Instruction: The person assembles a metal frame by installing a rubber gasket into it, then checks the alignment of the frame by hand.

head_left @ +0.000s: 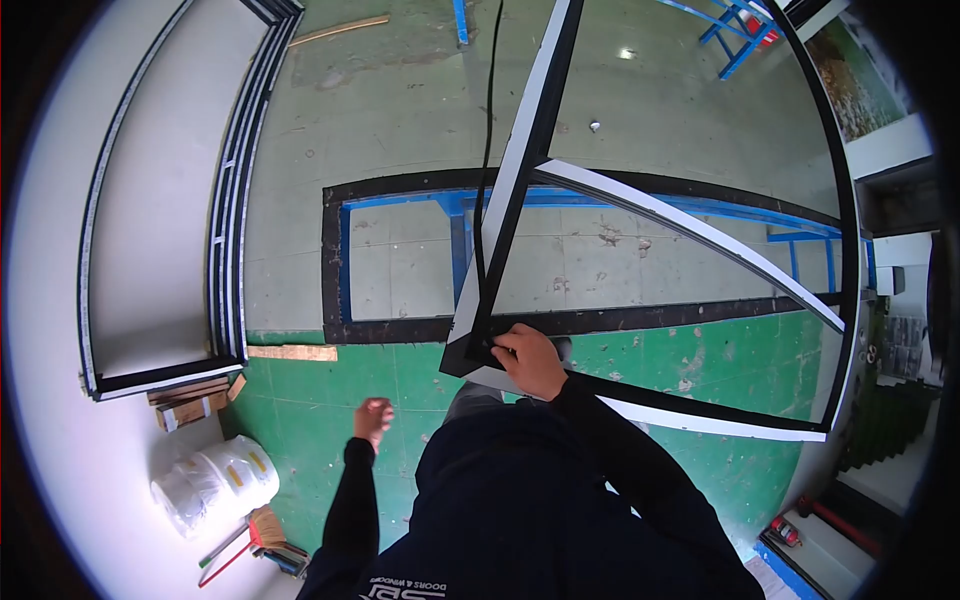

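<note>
My right hand [533, 362] bends over the near left corner of a black and white window or door frame [518, 165]. Its fingertips pinch together at the corner, where the lower end of a long, thin black rubber strip [487, 150] comes down along the frame's left bar. The finger ends partly cover what they grip. My left hand [373, 420] hangs apart from the frame, to its left above the green floor, its fingers curled in with nothing visible in them. A slanting bar [690, 232] crosses inside the frame.
Under the frame stands a blue work stand with a dark padded top [400, 328]. More black frames [228, 200] lean on the left wall. Below them are wood offcuts [190, 405], a plastic-wrapped roll [222, 478] and a broom [266, 528]. Another blue stand [735, 42] is at the far right.
</note>
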### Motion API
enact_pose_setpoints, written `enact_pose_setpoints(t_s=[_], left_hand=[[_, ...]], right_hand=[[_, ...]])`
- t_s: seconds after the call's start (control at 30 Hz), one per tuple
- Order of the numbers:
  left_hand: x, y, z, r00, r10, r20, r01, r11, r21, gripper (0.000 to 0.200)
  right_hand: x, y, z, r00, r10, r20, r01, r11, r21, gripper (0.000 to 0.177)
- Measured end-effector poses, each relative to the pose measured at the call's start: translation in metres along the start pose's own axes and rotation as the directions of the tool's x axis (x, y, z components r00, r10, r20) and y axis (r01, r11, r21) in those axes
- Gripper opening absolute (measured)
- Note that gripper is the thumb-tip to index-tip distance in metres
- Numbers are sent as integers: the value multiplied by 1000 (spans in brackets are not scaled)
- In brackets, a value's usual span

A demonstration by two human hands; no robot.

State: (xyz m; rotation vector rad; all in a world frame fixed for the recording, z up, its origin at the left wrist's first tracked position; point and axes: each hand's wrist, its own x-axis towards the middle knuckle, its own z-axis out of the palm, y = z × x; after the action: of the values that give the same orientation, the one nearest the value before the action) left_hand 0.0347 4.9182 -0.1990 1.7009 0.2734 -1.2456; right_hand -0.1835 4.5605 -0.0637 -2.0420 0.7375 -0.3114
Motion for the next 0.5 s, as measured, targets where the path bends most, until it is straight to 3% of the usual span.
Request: enact_pose_setpoints(t_s=[0.07, 0.1, 0.17, 0.27, 0.43, 0.5], left_hand=[[12, 44, -5, 993, 31, -114, -25, 998, 54, 10], [23, 55, -19, 997, 46, -65, -48, 999, -20, 17], [26, 71, -14, 957, 65, -282, -19, 986, 165, 21], [31, 66, -16, 974, 21, -227, 39, 966, 255, 25], [33, 16, -13, 986, -104, -128, 131, 965, 229, 29], [25, 4, -5, 983, -159, -88, 180, 927, 329, 30]], right_hand=[[8, -3, 3, 998, 60, 35, -60, 998, -10, 17], [8, -5, 3, 993, 107, 54, -108, 994, 19, 17], [10, -8, 3, 977, 190, 93, -198, 977, 80, 17], [10, -6, 7, 992, 48, 120, -47, 999, -10, 17], [17, -7, 13, 975, 98, 199, -86, 994, -68, 18], [17, -10, 12, 967, 155, 200, -147, 988, -54, 19]])
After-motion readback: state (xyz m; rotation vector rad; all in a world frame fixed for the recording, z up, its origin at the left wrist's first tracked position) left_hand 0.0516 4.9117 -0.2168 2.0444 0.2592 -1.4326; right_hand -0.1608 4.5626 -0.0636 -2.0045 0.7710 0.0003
